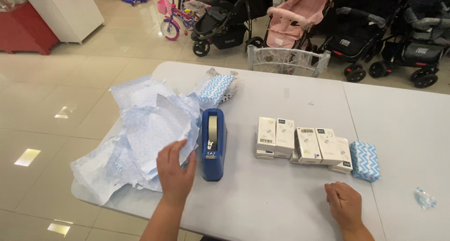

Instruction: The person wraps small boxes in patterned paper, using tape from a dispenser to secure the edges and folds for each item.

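Observation:
My left hand (176, 168) lies flat on the near edge of a loose pile of pale blue patterned wrapping paper (140, 128) at the table's left. Just right of it stands a blue tape dispenser (213, 145). My right hand (344, 203) rests loosely curled on the bare table (262, 199), holding nothing. Beyond it sits a row of small white boxes (302, 140), and at the row's right end lies a package wrapped in blue zigzag paper (364, 160). A second wrapped package (215, 88) lies at the far left of the table.
A small crumpled scrap of clear wrap (424, 198) lies at the table's right. A clear plastic chair back (287, 59) stands at the far edge. Strollers (300, 16) and a child's bicycle (172, 16) line the shop floor behind.

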